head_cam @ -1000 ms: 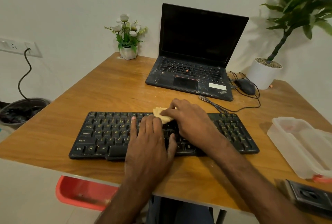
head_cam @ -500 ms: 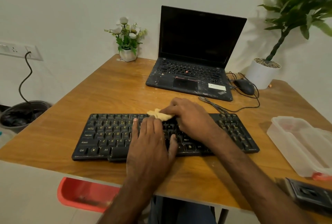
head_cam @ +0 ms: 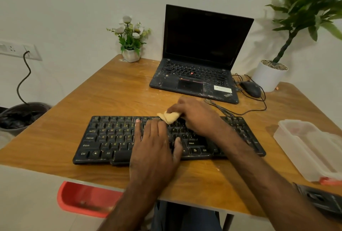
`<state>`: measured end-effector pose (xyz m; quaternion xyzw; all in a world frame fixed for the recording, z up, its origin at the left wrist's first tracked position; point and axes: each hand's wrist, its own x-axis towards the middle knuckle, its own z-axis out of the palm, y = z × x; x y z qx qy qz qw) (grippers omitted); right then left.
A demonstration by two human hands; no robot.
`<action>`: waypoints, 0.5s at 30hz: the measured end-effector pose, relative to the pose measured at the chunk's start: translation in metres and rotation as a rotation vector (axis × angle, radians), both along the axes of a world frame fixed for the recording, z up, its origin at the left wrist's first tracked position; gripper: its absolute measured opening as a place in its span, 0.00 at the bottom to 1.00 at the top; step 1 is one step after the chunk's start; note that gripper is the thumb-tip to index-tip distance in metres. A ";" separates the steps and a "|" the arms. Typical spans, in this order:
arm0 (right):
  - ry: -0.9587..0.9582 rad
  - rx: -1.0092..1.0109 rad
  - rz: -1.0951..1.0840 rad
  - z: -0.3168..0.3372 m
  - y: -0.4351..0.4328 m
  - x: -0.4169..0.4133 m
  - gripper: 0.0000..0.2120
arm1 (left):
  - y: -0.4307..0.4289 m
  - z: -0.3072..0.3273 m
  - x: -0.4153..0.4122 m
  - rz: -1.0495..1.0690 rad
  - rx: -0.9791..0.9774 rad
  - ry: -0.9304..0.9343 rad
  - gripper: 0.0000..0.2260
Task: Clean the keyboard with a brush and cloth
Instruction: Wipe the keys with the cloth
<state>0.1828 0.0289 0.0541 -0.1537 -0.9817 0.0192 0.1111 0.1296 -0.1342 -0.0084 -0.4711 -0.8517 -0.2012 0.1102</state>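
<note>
A black keyboard [head_cam: 111, 138] lies across the near part of the wooden table [head_cam: 114, 90]. My left hand [head_cam: 155, 143] rests flat on its middle keys, fingers spread, holding the board down. My right hand [head_cam: 198, 115] grips a small folded tan cloth [head_cam: 169, 116] and presses it on the top key row near the middle. The cloth's tip sticks out to the left of my fingers. No brush is in view.
An open black laptop [head_cam: 199, 60] stands behind the keyboard, with a mouse [head_cam: 250, 89] and cables to its right. A clear plastic container [head_cam: 309, 147] sits at the right edge. A flower pot [head_cam: 131, 55], a large potted plant [head_cam: 269, 75] and a red stool [head_cam: 83, 199] are around.
My right hand has slid the cloth slightly along the top row of keys. My left hand has stayed flat on the keyboard.
</note>
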 end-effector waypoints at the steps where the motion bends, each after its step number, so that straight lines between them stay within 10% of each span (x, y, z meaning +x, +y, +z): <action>1: -0.028 0.044 -0.001 0.000 0.003 0.002 0.20 | 0.000 0.000 0.000 0.000 -0.005 -0.005 0.21; 7: -0.205 0.134 -0.232 0.014 0.040 0.035 0.19 | 0.001 -0.001 -0.001 0.002 -0.002 0.000 0.21; 15: -0.005 0.072 0.013 -0.005 -0.012 0.004 0.23 | -0.002 0.000 -0.001 0.000 -0.025 0.008 0.23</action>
